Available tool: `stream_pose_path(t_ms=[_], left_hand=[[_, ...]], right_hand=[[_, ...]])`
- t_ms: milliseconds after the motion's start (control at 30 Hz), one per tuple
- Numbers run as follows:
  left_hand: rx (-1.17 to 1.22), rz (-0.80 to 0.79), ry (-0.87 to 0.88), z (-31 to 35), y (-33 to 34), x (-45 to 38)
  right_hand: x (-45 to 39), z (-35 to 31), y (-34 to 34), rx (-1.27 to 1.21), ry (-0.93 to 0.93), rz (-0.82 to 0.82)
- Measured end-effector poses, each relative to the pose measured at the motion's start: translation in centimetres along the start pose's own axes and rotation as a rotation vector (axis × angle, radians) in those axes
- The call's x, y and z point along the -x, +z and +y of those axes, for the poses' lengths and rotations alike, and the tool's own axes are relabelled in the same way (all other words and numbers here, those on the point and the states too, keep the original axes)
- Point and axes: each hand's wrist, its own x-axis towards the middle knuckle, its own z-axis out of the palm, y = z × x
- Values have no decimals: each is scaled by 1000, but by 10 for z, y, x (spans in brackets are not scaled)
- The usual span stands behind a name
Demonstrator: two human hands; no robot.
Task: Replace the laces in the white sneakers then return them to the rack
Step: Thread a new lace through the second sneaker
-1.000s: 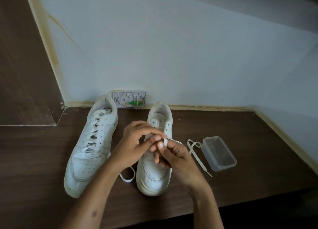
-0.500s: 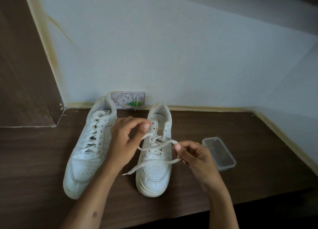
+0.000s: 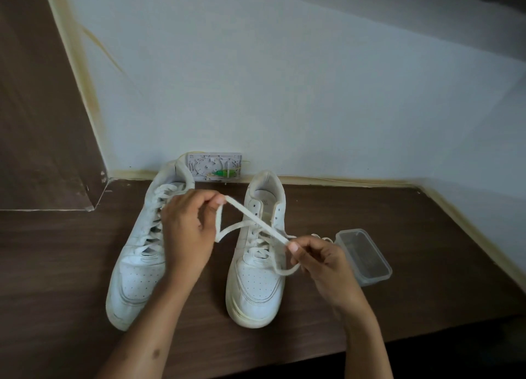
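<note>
The left sneaker sits laced on the worktop. Left hand and right hand each pinch the lace over the right sneaker — mid-lacing; next, probably threading the upper eyelets — carefully.

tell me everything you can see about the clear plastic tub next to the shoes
The clear plastic tub is a small rectangular container with rounded corners and a thicker rim, lidless and seemingly empty. It sits upright on the dark wooden surface, angled, to the right of the right sneaker. The right hand is close beside it; whether the lace touches it is unclear.
</note>
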Motion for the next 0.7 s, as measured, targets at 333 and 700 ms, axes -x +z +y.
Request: stream_pose_path(t_ms=[333, 700], left_hand=[[-198, 149, -35, 1, -12, 0], [-31, -297, 383, 10, 27, 19]], right_hand=[[-1, 12, -6, 306, 8, 244], [-8, 4, 26, 281, -261, 224]])
